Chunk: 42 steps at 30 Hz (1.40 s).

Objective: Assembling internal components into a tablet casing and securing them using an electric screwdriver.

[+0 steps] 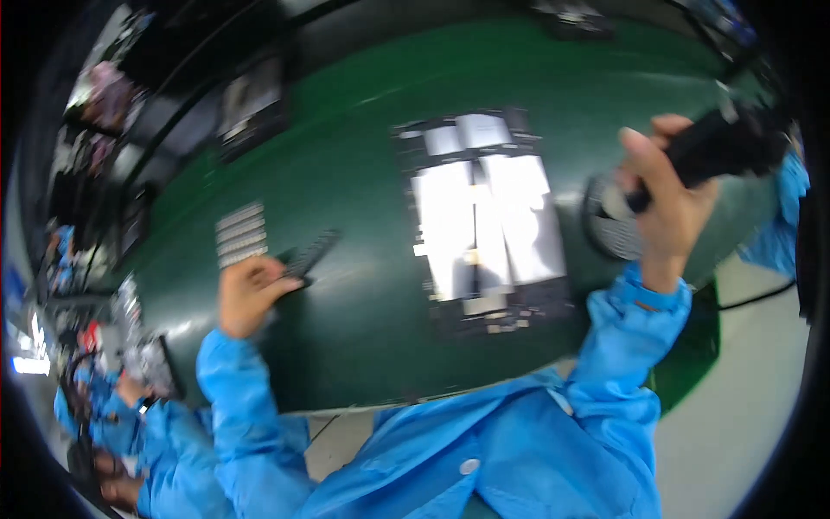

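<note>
My left hand [249,294] is closed, thumb and fingers pinching the near end of a narrow dark strip [313,254], just above the green tabletop. Beside that hand lies a pale piece with several parallel rows [242,232]. On the right, my right hand [670,190] wraps round a bulky black handheld tool [731,145]; blur hides its exact kind. Below the tool sits a round black dish [616,238] with a grey patterned inside, partly covered by my hand. Between my hands lies an opened flat electronic device [450,316] with bright white panels and dark circuit boards.
The green table [363,346] curves along my front. A dark tray [251,108] stands at the far left, and another dark object [575,19] at the far edge. People in blue sleeves [177,441] work at lower left; more blue cloth [782,225] shows at right.
</note>
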Available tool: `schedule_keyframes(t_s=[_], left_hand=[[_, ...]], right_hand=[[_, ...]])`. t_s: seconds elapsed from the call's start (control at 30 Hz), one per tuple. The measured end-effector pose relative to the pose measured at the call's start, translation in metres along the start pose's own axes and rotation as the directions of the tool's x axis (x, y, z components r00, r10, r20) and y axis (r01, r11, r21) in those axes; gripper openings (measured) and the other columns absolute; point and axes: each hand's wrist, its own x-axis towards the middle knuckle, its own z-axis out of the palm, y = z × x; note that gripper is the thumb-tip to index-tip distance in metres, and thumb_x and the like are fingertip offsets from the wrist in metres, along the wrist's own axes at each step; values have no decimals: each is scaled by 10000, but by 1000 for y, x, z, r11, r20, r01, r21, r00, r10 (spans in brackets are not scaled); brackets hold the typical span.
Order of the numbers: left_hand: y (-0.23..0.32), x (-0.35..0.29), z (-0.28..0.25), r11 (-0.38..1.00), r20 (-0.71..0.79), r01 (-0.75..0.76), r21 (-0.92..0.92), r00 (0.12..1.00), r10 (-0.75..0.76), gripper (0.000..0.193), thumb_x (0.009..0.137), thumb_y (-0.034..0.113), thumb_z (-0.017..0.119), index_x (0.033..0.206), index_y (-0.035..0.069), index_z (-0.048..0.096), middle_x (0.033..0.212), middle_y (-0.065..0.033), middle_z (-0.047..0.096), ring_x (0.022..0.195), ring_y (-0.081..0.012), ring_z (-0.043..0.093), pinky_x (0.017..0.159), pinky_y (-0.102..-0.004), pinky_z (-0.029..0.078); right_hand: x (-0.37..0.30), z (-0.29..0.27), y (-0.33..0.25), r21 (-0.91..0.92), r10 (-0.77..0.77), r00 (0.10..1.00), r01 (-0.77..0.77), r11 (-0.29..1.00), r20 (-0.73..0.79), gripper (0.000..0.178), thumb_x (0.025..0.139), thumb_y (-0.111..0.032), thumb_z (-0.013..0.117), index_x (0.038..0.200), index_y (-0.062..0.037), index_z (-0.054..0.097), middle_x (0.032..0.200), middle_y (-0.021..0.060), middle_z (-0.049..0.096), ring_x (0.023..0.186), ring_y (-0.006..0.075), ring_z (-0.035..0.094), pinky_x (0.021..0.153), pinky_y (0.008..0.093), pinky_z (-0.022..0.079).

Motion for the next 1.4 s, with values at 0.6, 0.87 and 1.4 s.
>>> schedule_keyframes(t_s=[0.6, 0.87, 1.4], left_hand=[[36, 20, 35, 988, 239, 121, 95, 961, -141, 99, 739, -58, 719, 753, -79, 623, 726, -127, 663, 568, -132, 629, 523, -215, 505], [45, -7, 45, 846, 40, -212, 490, 974, 221, 164, 668, -3, 765, 738, -23, 618, 662, -109, 579, 593, -190, 564, 522, -290, 425], [76, -20, 145, 558, 38, -824, 97, 563, 826, 254, 608, -70, 781, 771, 28, 614, 756, -93, 645, 689, -246, 623, 579, -318, 493]], right_hand=[[21, -33, 25, 145, -132, 990, 124, 982, 44, 249, 690, 18, 787, 856, 20, 601, 623, 48, 608, 470, 111, 569, 429, 219, 427], [19, -29, 23, 98, -88, 995, 84, 992, 36, 250, 690, 14, 789, 855, 22, 602, 619, 39, 604, 470, 104, 564, 425, 217, 426], [18, -30, 28, 88, -58, 996, 52, 995, 69, 253, 701, -17, 792, 851, 14, 591, 613, 34, 606, 474, 95, 553, 425, 221, 431]])
